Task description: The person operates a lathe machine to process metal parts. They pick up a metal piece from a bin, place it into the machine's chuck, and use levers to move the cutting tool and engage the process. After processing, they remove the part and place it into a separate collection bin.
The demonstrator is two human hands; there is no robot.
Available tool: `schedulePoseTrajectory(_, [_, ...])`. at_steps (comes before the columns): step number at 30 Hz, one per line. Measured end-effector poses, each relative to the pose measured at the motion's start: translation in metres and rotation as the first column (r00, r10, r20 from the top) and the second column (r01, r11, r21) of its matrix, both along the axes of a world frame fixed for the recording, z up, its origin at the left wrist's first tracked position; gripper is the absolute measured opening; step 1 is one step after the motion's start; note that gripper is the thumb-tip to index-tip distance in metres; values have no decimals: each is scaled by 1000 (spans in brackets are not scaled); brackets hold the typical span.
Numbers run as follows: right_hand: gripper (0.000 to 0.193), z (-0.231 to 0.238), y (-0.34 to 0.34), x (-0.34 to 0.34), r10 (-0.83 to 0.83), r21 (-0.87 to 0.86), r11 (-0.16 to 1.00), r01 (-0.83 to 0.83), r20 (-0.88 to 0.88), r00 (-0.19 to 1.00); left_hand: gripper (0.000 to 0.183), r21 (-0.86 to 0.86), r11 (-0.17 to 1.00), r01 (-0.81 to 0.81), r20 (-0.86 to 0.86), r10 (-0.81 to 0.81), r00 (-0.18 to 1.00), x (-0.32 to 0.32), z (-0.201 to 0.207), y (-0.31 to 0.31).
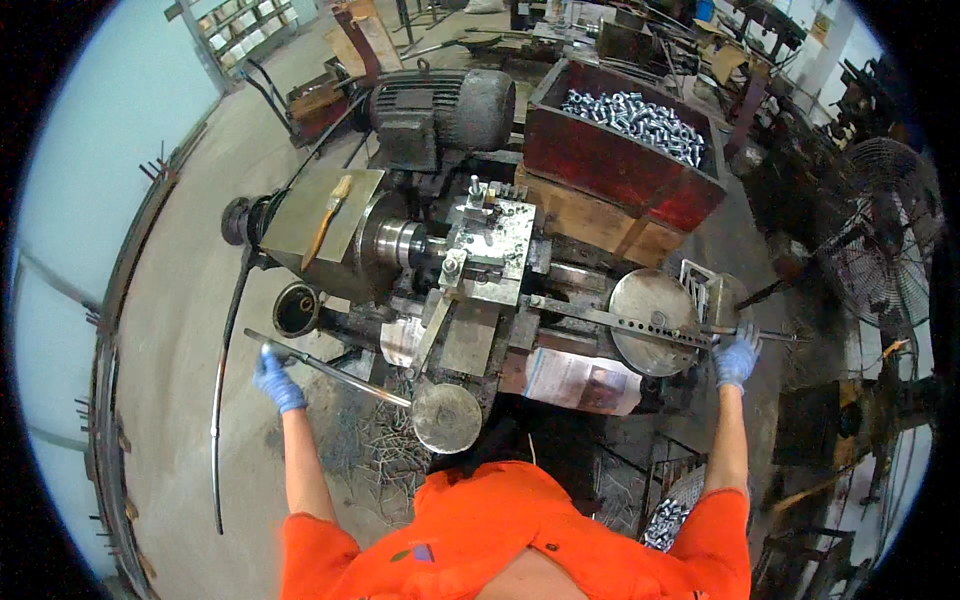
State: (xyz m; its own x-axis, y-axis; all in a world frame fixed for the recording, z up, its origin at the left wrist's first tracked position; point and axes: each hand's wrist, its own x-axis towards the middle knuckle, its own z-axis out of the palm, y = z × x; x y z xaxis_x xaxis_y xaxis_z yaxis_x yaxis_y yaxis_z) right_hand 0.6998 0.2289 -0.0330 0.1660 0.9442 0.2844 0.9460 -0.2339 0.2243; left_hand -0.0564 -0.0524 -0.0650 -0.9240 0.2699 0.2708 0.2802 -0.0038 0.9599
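Though newsprint (582, 383) illegible, left hand (277, 380) by rod (340, 374), right hand (738, 357) at bar (590, 314), closure unclear.

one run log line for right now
left hand: gloved, at metal rod | right hand: gloved, at end of perforated bar | brush: on flat cover | red bin: holds metal parts

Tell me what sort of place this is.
Probably a metalworking shop: there's a lathe-like machine at the centre, a large electric motor behind it, and a dark red bin heaped with shiny metal parts.
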Motion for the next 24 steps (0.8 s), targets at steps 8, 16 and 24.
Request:
schedulePoseTrajectory(8, [60,-40,-116,10,-135,-123,987,102,-295,946,44,-880,448,-157,-414,-562,716,-26,-118,-15])
schedulePoseTrajectory(16, [35,-71,-174,-1,-104,-165,986,10,-571,815,52,-976,217,36,-55,-402,914,44,-94,25])
schedulePoseTrajectory(24, [34,-14,-148,-24,153,23,986,-167,-538,829,38,-999,-6,-48,-25,-783,621,-8,-132,12])
